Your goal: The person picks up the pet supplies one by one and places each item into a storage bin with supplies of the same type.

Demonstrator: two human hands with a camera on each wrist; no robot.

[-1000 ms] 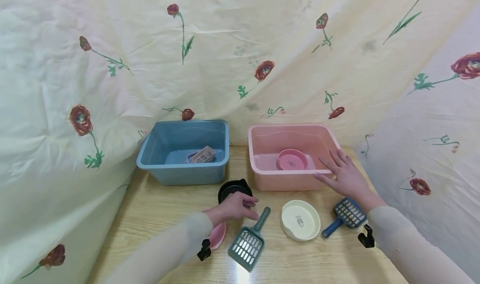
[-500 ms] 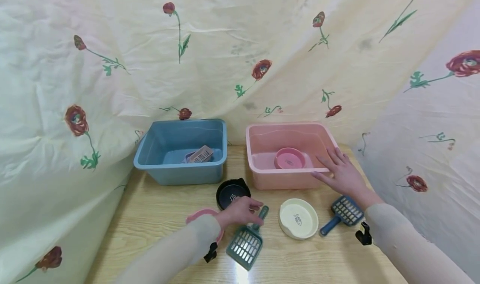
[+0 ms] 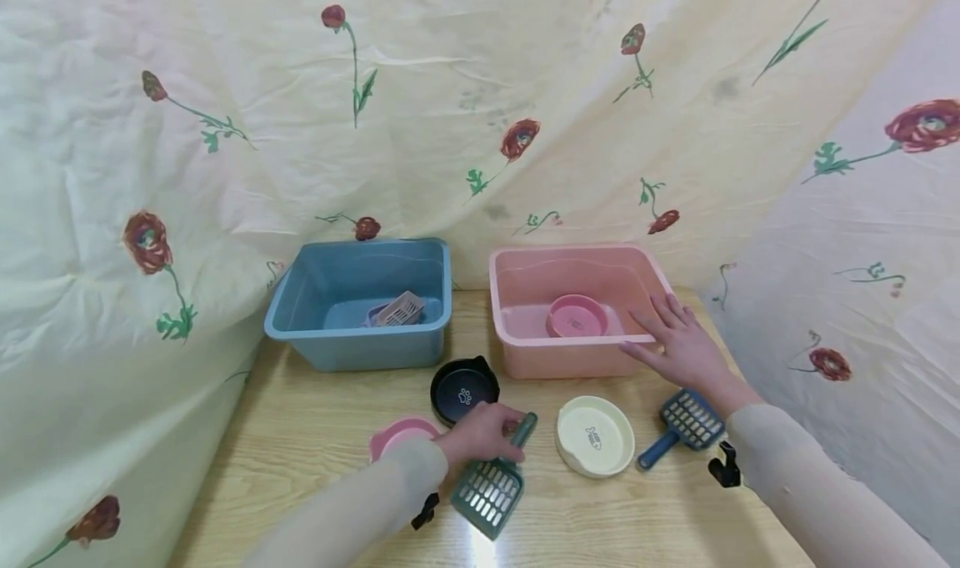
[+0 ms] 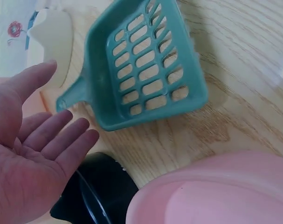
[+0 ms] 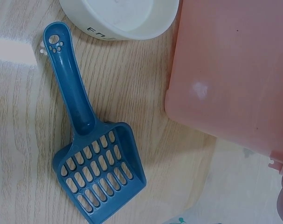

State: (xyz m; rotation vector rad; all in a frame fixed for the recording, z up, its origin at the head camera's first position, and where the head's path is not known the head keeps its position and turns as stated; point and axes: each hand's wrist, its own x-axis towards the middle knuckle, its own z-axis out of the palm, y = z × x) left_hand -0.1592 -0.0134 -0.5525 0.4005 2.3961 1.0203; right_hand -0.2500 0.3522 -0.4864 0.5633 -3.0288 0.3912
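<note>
The left hand [image 4: 27, 163] — thumb spread — is beside a teal scoop [image 4: 137, 81] (slotted).

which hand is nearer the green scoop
Left. The left hand is at the green scoop, by its handle; the right hand is farther off, at the front rim of the pink bin.

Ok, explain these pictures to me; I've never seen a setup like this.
No machine here: a person works with bare hands. The wide picture is taken from the person's head, looking forward and down; the two close ones from each wrist. On the table lie a green scoop, a blue scoop, a cream bowl, a black bowl and a pink bowl. Beyond them stand a blue bin and a pink bin. The left hand is at the green scoop's handle, thumb and fingers apart, seemingly not gripping it. The right hand rests on the pink bin's rim.
</note>
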